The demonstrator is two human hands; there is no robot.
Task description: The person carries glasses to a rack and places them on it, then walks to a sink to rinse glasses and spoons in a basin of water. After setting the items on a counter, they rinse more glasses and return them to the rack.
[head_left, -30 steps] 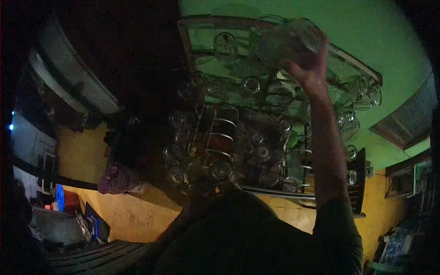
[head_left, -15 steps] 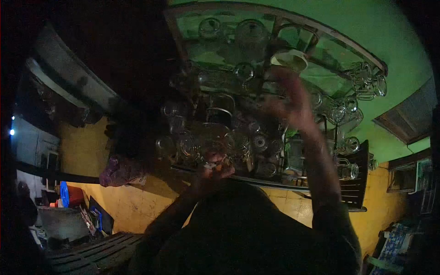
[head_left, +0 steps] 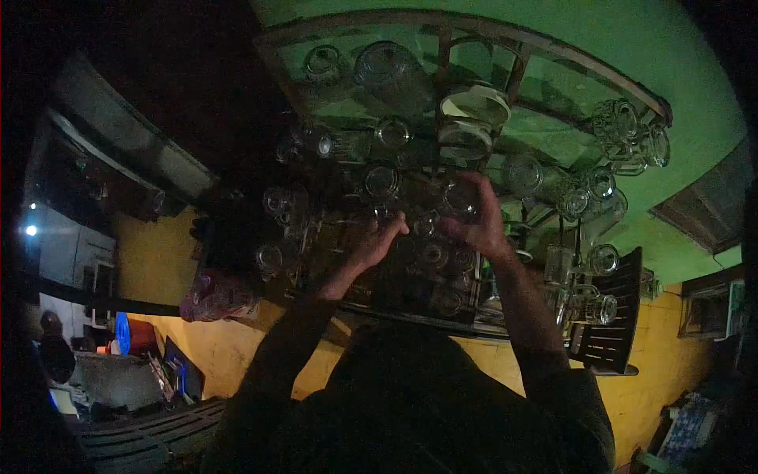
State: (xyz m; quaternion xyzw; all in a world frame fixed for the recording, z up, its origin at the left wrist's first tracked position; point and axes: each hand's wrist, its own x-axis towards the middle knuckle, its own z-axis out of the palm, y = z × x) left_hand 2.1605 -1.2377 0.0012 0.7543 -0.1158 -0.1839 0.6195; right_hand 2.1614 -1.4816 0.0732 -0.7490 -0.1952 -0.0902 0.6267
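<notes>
My right hand (head_left: 480,225) curves its fingers around a clear glass (head_left: 460,199) at the middle of the glassware rack. To its left, my left hand (head_left: 383,239) is raised with bent fingers beside a clear round glass (head_left: 384,182). Dim light hides what those left fingers close on. Between and below the hands are more clear glass pieces (head_left: 433,254). Above my right hand, a pale-rimmed bowl (head_left: 476,105) rests near a second bowl (head_left: 466,141) just under it.
Along the rack's upper edge (head_left: 553,51) stand large glass jars (head_left: 382,65). Several glass mugs (head_left: 604,258) hang or stand at the right, near a dark slatted chair (head_left: 612,316). A purplish bag (head_left: 219,296) sits at the left, with a slatted bench (head_left: 154,430) below.
My right hand has come down from near the pale-rimmed bowl to a glass. My left hand has moved up from the rack's near edge. The view has shifted slightly.
</notes>
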